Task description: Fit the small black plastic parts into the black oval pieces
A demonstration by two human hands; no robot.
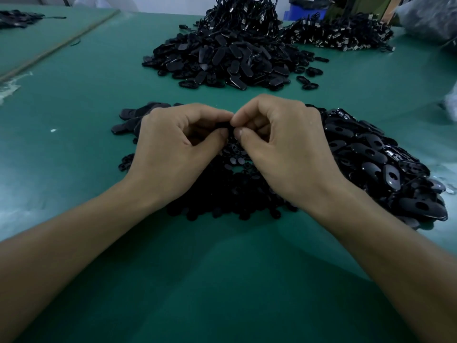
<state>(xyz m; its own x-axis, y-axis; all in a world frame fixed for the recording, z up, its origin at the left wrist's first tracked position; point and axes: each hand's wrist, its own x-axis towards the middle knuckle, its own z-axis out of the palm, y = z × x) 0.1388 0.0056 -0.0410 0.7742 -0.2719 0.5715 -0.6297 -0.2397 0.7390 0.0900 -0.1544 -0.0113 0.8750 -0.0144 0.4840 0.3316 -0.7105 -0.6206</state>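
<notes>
The left hand (178,147) and the right hand (282,147) meet fingertip to fingertip over the middle of the green table (74,115), with all fingers curled. Between both thumbs and forefingers they pinch a black piece (225,126). So little of it shows that I cannot tell whether it is an oval, a small part, or the two together.

Under the palms and wrists lies a low heap of small parts (230,199), dark round bits spread on the table. Just right of the right hand is a bigger heap of oval pieces (380,164), glossy, many showing a hole. A few loose ovals (131,121) lie just left of the left hand.

Farther away, beyond the hands, is a broad far heap (222,63) of similar black oval shapes. Behind it rises a mound of black cords (247,18) with pale metal ends, and a second spread of cords (341,33) lies to its right. A blue bin (306,11) stands at the far edge.
</notes>
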